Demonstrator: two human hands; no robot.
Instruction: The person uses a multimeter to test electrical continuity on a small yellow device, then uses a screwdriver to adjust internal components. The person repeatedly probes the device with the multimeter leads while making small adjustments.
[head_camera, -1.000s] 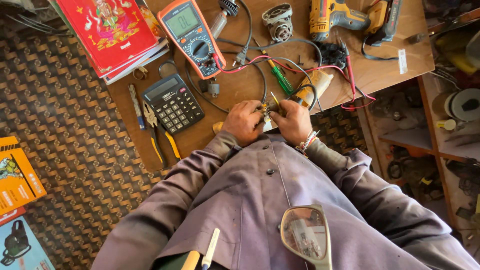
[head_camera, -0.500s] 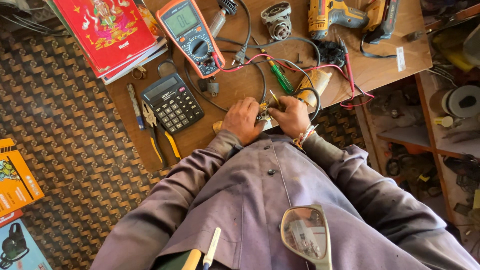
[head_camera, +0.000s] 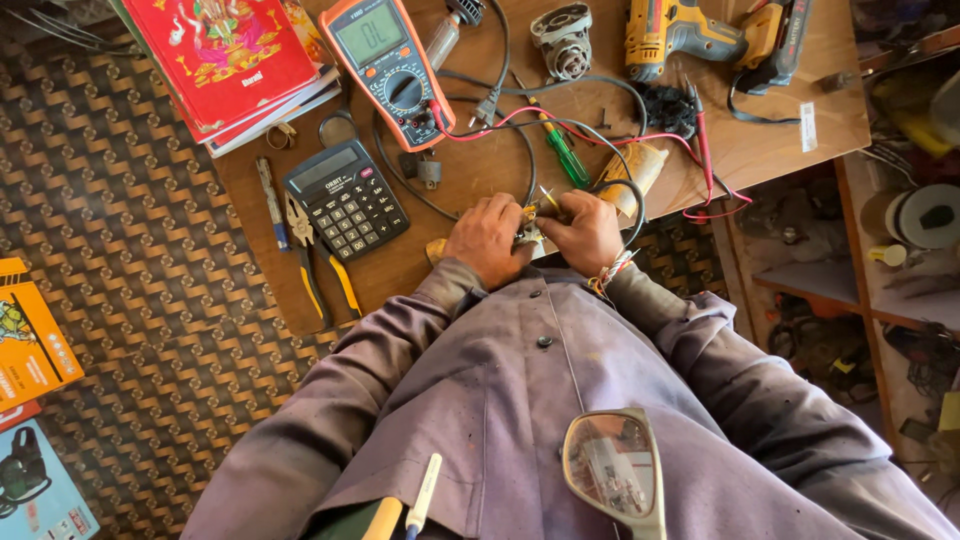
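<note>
Wooden table edge: both hands meet there, left hand and right hand, fingers pinched shut around a small metal part (too tiny to identify). Just left lie a calculator and yellow-handled pliers.

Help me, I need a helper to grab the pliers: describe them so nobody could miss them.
On the wooden board, look just left of the black calculator. The pliers lie beside a thin pen, the only tool with yellow handles there.
</note>
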